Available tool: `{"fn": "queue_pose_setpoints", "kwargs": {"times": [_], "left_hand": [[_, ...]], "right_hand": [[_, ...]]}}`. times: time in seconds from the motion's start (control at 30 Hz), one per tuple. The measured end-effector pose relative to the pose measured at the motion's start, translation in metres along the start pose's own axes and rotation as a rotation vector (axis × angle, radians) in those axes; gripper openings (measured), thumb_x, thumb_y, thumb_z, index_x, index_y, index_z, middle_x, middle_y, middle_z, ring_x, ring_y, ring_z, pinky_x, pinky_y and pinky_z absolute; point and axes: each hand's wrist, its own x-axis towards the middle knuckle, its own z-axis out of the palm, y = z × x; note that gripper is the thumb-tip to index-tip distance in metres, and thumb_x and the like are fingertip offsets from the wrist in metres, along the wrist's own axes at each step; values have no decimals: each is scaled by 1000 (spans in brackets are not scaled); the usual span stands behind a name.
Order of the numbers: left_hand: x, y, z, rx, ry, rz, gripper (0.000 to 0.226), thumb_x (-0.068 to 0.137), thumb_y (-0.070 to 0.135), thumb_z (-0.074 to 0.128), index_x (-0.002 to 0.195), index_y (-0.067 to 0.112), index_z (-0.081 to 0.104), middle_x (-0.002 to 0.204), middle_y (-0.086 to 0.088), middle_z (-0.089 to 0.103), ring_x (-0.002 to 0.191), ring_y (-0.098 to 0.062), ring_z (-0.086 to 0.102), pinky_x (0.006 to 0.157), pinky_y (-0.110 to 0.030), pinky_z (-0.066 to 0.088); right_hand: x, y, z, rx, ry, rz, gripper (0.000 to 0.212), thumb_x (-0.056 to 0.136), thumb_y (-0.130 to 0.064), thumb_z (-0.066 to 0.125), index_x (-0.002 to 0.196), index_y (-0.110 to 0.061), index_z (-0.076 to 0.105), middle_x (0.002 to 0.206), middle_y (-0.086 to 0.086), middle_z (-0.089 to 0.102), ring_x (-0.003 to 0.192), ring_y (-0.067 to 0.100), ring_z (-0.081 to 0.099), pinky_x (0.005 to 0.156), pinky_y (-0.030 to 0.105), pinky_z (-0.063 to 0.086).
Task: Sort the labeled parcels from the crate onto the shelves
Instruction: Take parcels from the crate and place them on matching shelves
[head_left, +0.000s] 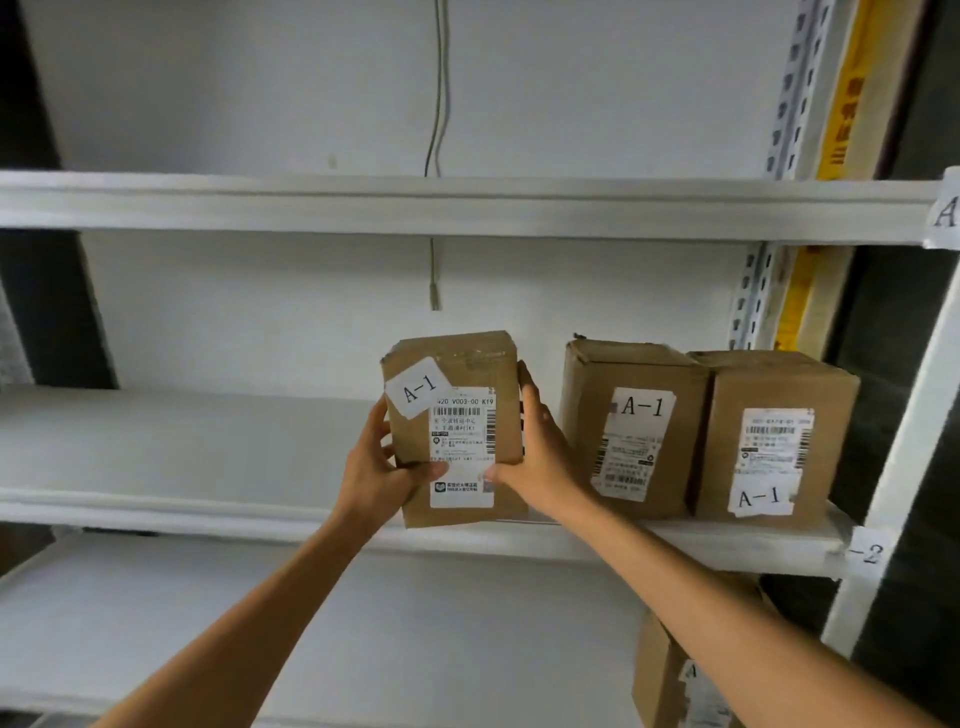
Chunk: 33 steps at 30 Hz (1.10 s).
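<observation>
The box (457, 431) is held upright at the near edge of the shelf (182, 447), left grip (374, 467) and right grip (535, 457) curled round its sides. Room is seen farther in, left of two boxes (631, 431).

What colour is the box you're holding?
Brown cardboard box with white labels, held by both hands; the head view shows it.

On the white metal shelf (182, 447), a brown cardboard A-1 box (631, 431) is stood touching a second such box (774, 441) at the right end.
</observation>
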Motion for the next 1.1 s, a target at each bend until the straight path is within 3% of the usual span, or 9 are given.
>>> {"fn": "queue_pose_setpoints", "kwargs": {"times": [0.07, 0.17, 0.27, 0.37, 0.5, 0.6, 0.73, 0.9, 1.1], "left_hand": [[8, -10, 0, -5, -27, -2, 101, 61, -6, 84, 140, 36, 38, 122, 6, 60, 107, -18, 62, 68, -45, 61], [19, -19, 4, 12, -73, 16, 103, 62, -6, 84, 141, 37, 34, 127, 6, 56, 108, -16, 60, 68, -43, 61], [30, -21, 13, 15, -122, 40, 103, 62, -5, 84, 140, 39, 32, 126, 7, 55, 105, -13, 59, 63, -30, 61], [35, -21, 25, 23, -154, 76, 106, 62, 0, 86, 141, 42, 30, 124, 11, 53, 105, -11, 58, 62, -19, 57], [40, -23, 40, 21, -195, 99, 108, 62, 3, 87, 144, 38, 28, 128, 8, 52, 109, -11, 57, 63, -15, 54], [42, -23, 45, 20, -213, 107, 110, 62, 2, 87, 146, 37, 25, 130, 6, 51, 111, -14, 55, 67, -16, 54], [38, -20, 22, 98, -261, -2, 113, 64, 10, 87, 150, 28, 17, 127, 2, 47, 114, -18, 51, 90, -40, 52], [25, -20, -59, 407, -221, 20, 53, 70, 13, 84, 116, 25, 61, 98, 5, 67, 90, -10, 67, 68, -14, 50], [-32, -10, -199, 763, -141, -94, 34, 72, 12, 82, 101, 20, 67, 87, 0, 67, 80, -20, 67, 76, -32, 57]], "right_hand": [[1, 2, 4, -96, 39, 12, 109, 76, -6, 77, 152, -23, 1, 133, 8, 39, 114, 17, 51, 64, 3, 43], [-1, -1, 3, -208, 76, 6, 104, 84, -9, 70, 152, -14, -7, 150, 7, 20, 131, 17, 34, 81, -8, 30], [0, -12, -6, -328, 160, -36, 107, 85, -7, 67, 151, -21, -16, 157, 6, 1, 143, 25, 19, 95, 16, 37], [-4, -21, -14, -526, 207, -105, 99, 84, -7, 64, 153, -13, -7, 153, 12, 2, 143, 34, 15, 103, 34, 44], [-14, -21, -20, -786, 109, -107, 91, 82, -13, 64, 152, -8, 6, 151, 16, 5, 140, 37, 12, 116, 50, 25], [-19, -19, -23, -881, 46, -106, 84, 82, -11, 62, 150, -7, 12, 151, 18, 7, 137, 38, 16, 115, 49, 25], [-18, -30, -14, -886, 43, -201, 69, 80, -6, 62, 141, -4, 31, 141, 20, 28, 123, 32, 32, 108, 42, 38], [5, -66, 44, -779, -86, -302, 41, 84, -7, 54, 124, -6, 47, 122, 12, 46, 106, 27, 48, 83, 39, 49], [17, -128, 166, -589, -498, -352, 40, 86, -19, 58, 123, -9, 47, 121, 10, 52, 105, 28, 52, 79, 36, 45]]}}
